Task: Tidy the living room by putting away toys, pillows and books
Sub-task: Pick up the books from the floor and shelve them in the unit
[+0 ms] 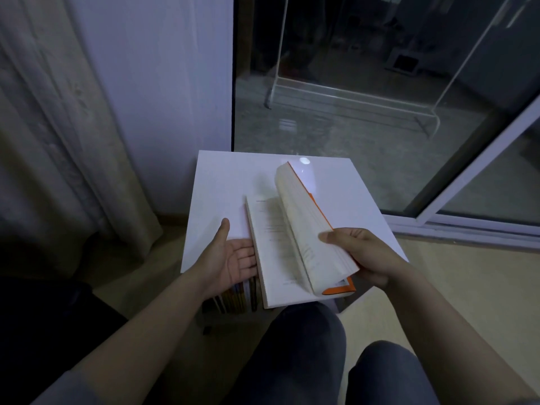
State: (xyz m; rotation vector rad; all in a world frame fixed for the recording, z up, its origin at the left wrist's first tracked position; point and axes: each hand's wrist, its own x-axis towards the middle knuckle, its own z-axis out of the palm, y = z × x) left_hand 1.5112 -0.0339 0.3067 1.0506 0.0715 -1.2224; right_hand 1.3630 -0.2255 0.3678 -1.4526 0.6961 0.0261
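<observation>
- Head cam: I see an orange-cover book (295,244) lying open over the near edge of the white desk (233,182), not shelved yet.
- Left hand (233,258): palm up, fingers spread under the left cover.
- Right hand (362,252): gripping the raised page block.
- Shelf below the desk holds upright books (236,296), approx. a row; toys/pillows not in view.

The left hand (233,258) has its fingertips hidden under the open book (295,244), whose print is too blurred to read, and only the spine tops of the shelved books (233,296) show below the white cabinet top (222,182).
</observation>
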